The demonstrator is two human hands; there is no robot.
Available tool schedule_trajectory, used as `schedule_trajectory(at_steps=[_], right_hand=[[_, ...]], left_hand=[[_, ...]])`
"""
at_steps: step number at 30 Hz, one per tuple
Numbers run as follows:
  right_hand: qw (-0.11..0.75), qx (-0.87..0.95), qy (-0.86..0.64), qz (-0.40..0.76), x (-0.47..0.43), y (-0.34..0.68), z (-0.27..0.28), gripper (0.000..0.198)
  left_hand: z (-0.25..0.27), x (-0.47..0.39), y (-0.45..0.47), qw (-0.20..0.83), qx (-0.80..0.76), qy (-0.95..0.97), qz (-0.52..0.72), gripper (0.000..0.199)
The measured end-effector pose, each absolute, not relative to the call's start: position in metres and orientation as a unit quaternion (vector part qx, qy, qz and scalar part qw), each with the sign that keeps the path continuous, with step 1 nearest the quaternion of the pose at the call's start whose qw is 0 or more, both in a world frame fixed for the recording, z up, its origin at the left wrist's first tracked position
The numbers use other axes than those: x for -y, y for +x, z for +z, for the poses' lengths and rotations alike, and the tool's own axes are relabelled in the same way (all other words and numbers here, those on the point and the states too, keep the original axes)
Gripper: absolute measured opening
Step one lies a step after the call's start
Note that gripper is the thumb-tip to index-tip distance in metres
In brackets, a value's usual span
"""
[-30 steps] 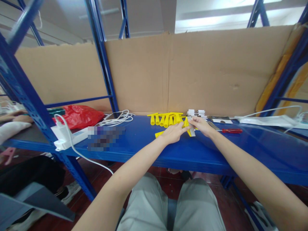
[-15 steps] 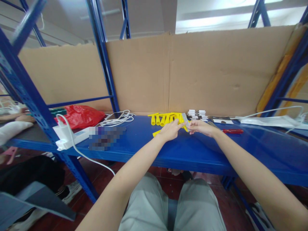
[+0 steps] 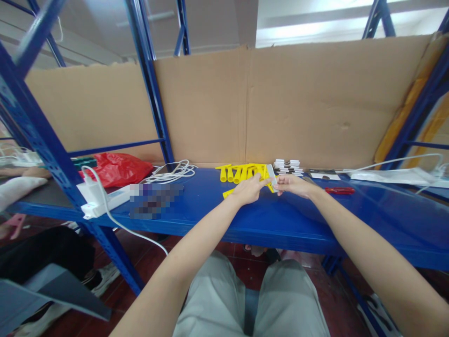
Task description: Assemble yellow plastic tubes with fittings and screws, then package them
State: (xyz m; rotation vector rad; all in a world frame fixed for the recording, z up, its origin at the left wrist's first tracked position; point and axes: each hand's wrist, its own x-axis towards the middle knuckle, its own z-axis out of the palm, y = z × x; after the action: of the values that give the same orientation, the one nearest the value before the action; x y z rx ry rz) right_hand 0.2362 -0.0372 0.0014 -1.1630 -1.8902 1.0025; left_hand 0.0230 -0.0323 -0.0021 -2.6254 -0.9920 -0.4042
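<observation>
My left hand (image 3: 248, 189) is closed around a yellow plastic tool with a tubular handle (image 3: 228, 193). The handle end sticks out on the left of the hand, and part of a yellow head shows below the fingertips. In my right hand (image 3: 293, 185), thumb and fingers pinch a flat grey-white plate (image 3: 271, 175), which stands upright against that yellow head. My left fingertips touch the plate's left edge. Just behind the hands, several yellow tools (image 3: 237, 174) of the same shape lie in a row. A stack of white-sleeved pieces (image 3: 287, 167) is behind my right hand.
A red-handled tool (image 3: 339, 191) lies right of my right hand on the blue shelf (image 3: 196, 210). To the left are white cables (image 3: 175, 172), a power strip (image 3: 117, 199) and a red bag (image 3: 121, 168). Cardboard (image 3: 298, 103) closes off the back. Another person's arm (image 3: 23, 187) is far left.
The plate has tilted and shifted slightly to the right between my hands. Both hands keep nearly the same place and grip.
</observation>
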Motion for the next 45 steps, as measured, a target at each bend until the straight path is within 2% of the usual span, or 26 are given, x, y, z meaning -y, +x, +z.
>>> schedule_trajectory(at_steps=[10, 24, 33, 36, 39, 45], right_hand=[[0.303, 0.733, -0.407, 0.453, 0.043, 0.236, 0.007, 0.04], [0.291, 0.732, -0.453, 0.418, 0.047, 0.235, 0.01, 0.041], [0.247, 0.746, -0.453, 0.421, 0.044, 0.234, 0.005, 0.035], [0.242, 0.747, -0.465, 0.408, 0.047, 0.234, 0.007, 0.039], [0.258, 0.746, -0.475, 0.388, 0.048, 0.237, 0.01, 0.045], [0.348, 0.726, -0.485, 0.34, 0.045, 0.236, 0.008, 0.048]], left_hand=[[0.001, 0.034, 0.022, 0.162, 0.328, -0.92, -0.137, 0.046], [0.0, 0.035, 0.022, 0.173, 0.33, -0.918, -0.133, 0.049], [0.001, 0.04, 0.024, 0.183, 0.319, -0.923, -0.111, 0.049], [0.002, 0.041, 0.024, 0.185, 0.325, -0.922, -0.098, 0.05], [0.001, 0.041, 0.024, 0.186, 0.333, -0.919, -0.096, 0.05], [0.001, 0.043, 0.025, 0.195, 0.317, -0.923, -0.097, 0.048]])
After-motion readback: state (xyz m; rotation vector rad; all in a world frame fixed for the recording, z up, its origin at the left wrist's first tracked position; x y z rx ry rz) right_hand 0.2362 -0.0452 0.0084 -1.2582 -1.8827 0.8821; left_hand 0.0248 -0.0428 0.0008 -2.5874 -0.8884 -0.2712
